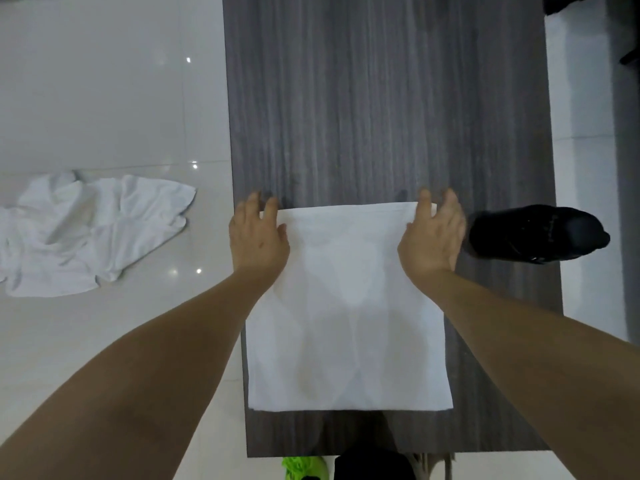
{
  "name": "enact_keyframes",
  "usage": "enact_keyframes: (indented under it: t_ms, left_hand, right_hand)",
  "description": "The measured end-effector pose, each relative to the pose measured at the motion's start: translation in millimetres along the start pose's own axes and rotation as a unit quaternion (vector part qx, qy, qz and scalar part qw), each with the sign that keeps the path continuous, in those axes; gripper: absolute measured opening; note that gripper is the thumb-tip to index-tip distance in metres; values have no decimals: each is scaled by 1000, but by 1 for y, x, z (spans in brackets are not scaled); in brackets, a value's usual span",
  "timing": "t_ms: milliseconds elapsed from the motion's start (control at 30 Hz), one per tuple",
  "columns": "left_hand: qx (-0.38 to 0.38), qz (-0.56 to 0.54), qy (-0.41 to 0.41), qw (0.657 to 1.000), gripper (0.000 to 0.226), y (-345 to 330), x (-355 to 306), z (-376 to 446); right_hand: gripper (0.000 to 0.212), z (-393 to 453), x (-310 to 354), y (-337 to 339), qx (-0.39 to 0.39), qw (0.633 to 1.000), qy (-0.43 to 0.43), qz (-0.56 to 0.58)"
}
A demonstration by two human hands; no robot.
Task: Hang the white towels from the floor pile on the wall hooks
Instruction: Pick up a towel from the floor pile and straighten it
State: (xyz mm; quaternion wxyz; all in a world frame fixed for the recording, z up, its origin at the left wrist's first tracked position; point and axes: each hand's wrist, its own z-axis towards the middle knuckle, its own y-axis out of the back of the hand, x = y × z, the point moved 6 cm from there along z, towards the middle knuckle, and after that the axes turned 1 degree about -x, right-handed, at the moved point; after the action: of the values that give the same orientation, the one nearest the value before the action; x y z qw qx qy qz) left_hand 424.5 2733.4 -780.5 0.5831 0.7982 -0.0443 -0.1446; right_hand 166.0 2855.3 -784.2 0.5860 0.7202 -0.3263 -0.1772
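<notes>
A white towel hangs flat against a dark grey wood-grain panel. My left hand holds its top left corner, fingers curled over the upper edge. My right hand holds the top right corner the same way. The hooks themselves are hidden behind my hands and the towel's upper edge. A crumpled pile of white towels lies on the glossy floor to the left.
White glossy floor tiles spread left of the panel. A black shoe sits at the panel's right edge. A green shoe and dark clothing show at the bottom, below the panel.
</notes>
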Motion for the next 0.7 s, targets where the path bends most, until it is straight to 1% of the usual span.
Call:
enact_keyframes:
  t_ms: [67, 100, 167, 200, 267, 467, 700]
  left_hand:
    - [41, 8, -29, 999, 55, -14, -9, -3]
    - [62, 17, -44, 997, 58, -22, -12, -5]
    - [87, 47, -73, 992, 65, -37, -18, -12]
    - [92, 61, -83, 990, 68, -45, -21, -15]
    - [96, 77, -84, 989, 69, -58, -22, -18]
    - [75, 93, -93, 989, 71, -78, -12, -18]
    - [55, 100, -90, 989, 73, -85, -12, -16]
  right_hand:
    - [56, -5, 16, -6, 7, 995, 99, -13]
    - [54, -9, 22, -12, 19, 991, 134, -19]
    - [58, -14, 29, -29, 66, 982, 170, -44]
    - [61, -16, 31, -39, 86, 979, 176, -61]
    - [67, -19, 30, -54, 98, 976, 174, -85]
    - [70, -17, 20, -75, 75, 977, 178, -92]
    - [72, -16, 19, -80, 57, 978, 183, -82]
